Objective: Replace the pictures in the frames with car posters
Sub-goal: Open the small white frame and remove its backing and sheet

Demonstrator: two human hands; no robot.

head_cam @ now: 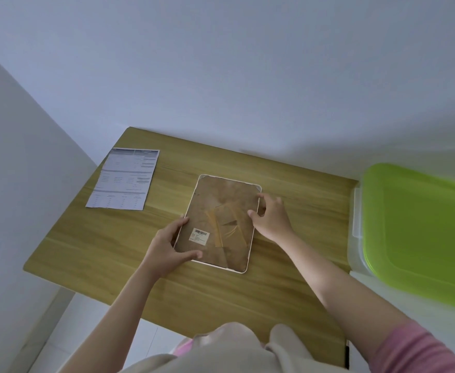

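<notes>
A picture frame (221, 208) lies face down in the middle of the wooden table (288, 278). Its brown backing board shows, with a barcode sticker and strips of tape, inside a thin white rim. My left hand (167, 249) grips the frame's near left edge, thumb on the backing. My right hand (270, 216) rests at the frame's right edge with its fingertips touching the rim. A printed sheet of paper (125, 179) lies flat at the far left of the table; I see tables and text on it, no car picture.
A clear plastic storage box with a bright green lid (420, 230) stands right of the table, touching its edge. White walls close in behind and on the left. My knees in light trousers sit under the table's near edge.
</notes>
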